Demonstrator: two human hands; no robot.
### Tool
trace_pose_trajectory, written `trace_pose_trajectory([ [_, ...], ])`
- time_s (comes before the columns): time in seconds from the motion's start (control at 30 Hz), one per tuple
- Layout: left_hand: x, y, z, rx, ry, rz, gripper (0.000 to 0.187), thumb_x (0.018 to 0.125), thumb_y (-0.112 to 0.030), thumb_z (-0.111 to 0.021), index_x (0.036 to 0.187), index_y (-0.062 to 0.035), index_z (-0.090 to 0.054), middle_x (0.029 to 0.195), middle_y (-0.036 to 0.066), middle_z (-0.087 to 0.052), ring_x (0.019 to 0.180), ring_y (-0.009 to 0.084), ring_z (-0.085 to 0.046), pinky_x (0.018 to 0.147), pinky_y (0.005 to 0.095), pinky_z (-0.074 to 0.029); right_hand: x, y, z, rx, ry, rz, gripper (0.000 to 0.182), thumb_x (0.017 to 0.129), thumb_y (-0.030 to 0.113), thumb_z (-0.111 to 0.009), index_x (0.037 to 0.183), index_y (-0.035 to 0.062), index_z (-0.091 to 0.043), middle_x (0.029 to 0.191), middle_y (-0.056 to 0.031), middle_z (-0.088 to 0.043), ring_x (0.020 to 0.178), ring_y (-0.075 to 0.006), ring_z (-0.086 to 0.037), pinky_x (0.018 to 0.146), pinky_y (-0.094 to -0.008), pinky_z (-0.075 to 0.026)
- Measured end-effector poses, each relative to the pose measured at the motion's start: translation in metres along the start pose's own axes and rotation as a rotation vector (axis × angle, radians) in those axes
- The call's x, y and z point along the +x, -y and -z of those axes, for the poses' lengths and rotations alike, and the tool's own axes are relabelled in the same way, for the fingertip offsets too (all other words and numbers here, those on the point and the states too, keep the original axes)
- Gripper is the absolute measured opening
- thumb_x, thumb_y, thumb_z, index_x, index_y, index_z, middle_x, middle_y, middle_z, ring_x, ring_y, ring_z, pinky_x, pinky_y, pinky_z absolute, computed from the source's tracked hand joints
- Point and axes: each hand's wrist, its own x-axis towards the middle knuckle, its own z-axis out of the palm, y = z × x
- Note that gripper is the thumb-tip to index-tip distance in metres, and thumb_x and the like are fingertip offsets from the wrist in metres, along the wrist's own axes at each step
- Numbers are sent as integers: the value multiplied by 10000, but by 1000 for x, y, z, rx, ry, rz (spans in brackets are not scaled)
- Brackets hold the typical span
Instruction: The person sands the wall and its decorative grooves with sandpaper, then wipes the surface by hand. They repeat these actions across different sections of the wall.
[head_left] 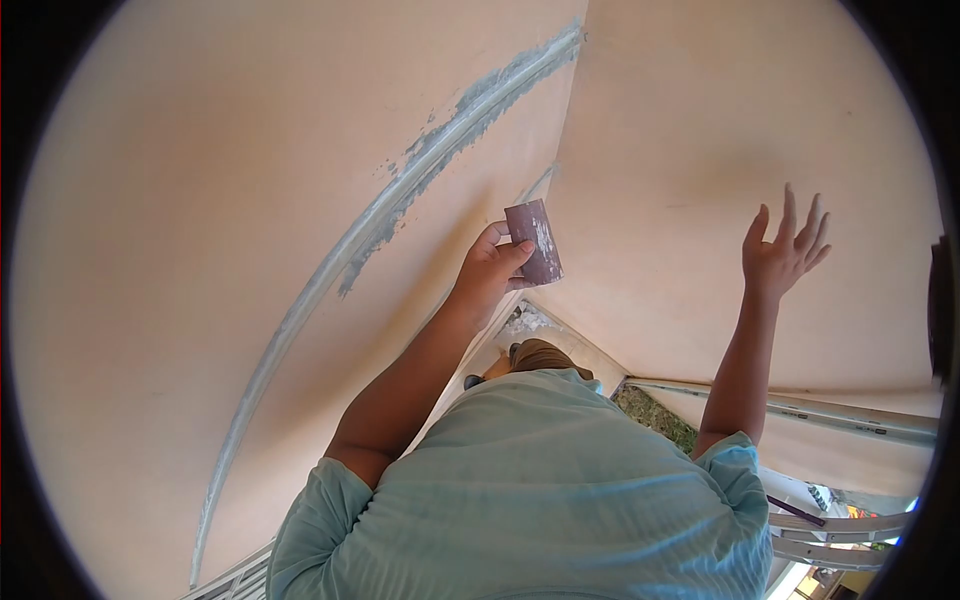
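Observation:
A brownish-purple curved piece (535, 243) with whitish smears on its face is held in my left hand (497, 262), thumb in front and fingers around its edge. It is in front of the corner where two pale walls meet. My right hand (787, 248) is raised at the right, fingers spread, with nothing in it, in front of the right wall (680, 290); whether it touches the wall I cannot tell. Across the left wall (200, 200) runs a long grey strip (350, 240) with rough grey patches along its upper part.
Metal rails (840, 527) stand at the lower right. A long ledge (850, 415) crosses the right wall low down. Below, between the walls, are a patch of greenery (655, 415) and whitish debris (525, 320). Slatted metal (238, 580) shows at the lower left.

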Motion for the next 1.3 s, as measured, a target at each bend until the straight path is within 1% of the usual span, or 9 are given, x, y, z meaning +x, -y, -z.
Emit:
trace_pose_trajectory([
  [0.13, 9, -9, -16, -49, 38, 1, 311, 1004, -131, -600, 1300, -78, -524, 1150, 103, -679, 1040, 231, -691, 910, 436, -576, 18, -85, -59, -524, -135, 99, 443, 973, 533, -532, 1308, 276, -667, 1431, -90, -560, 1276, -332, -535, 948, -572, -401],
  [0.23, 29, -20, -28, -198, 84, 2, 290, 1020, -161, -573, 1300, -95, -532, 1143, 83, -681, 1024, 212, -690, 898, 415, -576, 17, -87, -73, -370, -363, 113, 492, 979, 590, -450, 1241, 258, -702, 1342, -82, -622, 1168, -308, -582, 862, -490, -386],
  [0.37, 54, -14, -30, -453, 286, 79, 266, 1038, -199, -544, 1297, -142, -524, 1145, 55, -680, 1021, 188, -689, 885, 410, -581, 16, -88, -64, -342, -293, 82, 421, 972, 526, -495, 1202, 256, -722, 1303, -51, -656, 1139, -281, -596, 888, -462, -378],
  [0.57, 88, -21, -61, -613, 420, 191, 223, 1055, -216, -508, 1264, -149, -542, 1119, 37, -691, 962, 158, -684, 871, 382, -580, 8, -90, -69, -304, -317, -24, 376, 917, 454, -549, 1228, 315, -709, 1317, -8, -651, 1175, -241, -610, 1021, -480, -347],
  [0.63, 92, -20, -73, -692, 496, 217, 228, 1053, -221, -514, 1267, -146, -543, 1123, 41, -688, 957, 163, -681, 874, 383, -578, 4, -90, -74, -227, -281, -43, 441, 984, 504, -491, 1321, 284, -672, 1401, -39, -623, 1333, -243, -534, 1234, -485, -121],
  [0.97, 90, -158, -190, -11, 279, -591, 398, 965, -28, -633, 1340, -98, -518, 1184, 39, -613, 1103, 167, -610, 983, 377, -500, 7, -89, -73, -139, -310, -28, 443, 986, 426, -476, 1345, 230, -645, 1455, -98, -577, 1411, -301, -464, 1242, -524, -120],
  [1.13, 90, -259, -251, 670, 75, -1363, 275, 918, 4, -665, 1187, -48, -666, 1114, 76, -654, 955, 202, -673, 833, 359, -564, 10, -89, -74, -111, -350, -13, 441, 1002, 403, -477, 1387, 231, -605, 1485, -96, -545, 1444, -294, -426, 1240, -548, -138],
  [1.2, 97, -289, -271, 1055, 10, -1988, 227, 884, 6, -666, 1090, -67, -727, 1116, 82, -689, 939, 246, -696, 783, 362, -582, 7, -87, -72, -123, -338, -16, 449, 999, 399, -484, 1401, 230, -591, 1494, -96, -536, 1444, -296, -427, 1237, -556, -148],
  [1.3, 100, -320, -276, 1576, -76, -2068, 224, 868, -16, -660, 1060, -95, -744, 1161, 72, -720, 971, 269, -709, 789, 346, -585, 11, -85, -69, -115, -362, -12, 463, 987, 367, -503, 1423, 224, -568, 1502, -96, -528, 1435, -307, -439, 1231, -571, -161],
])
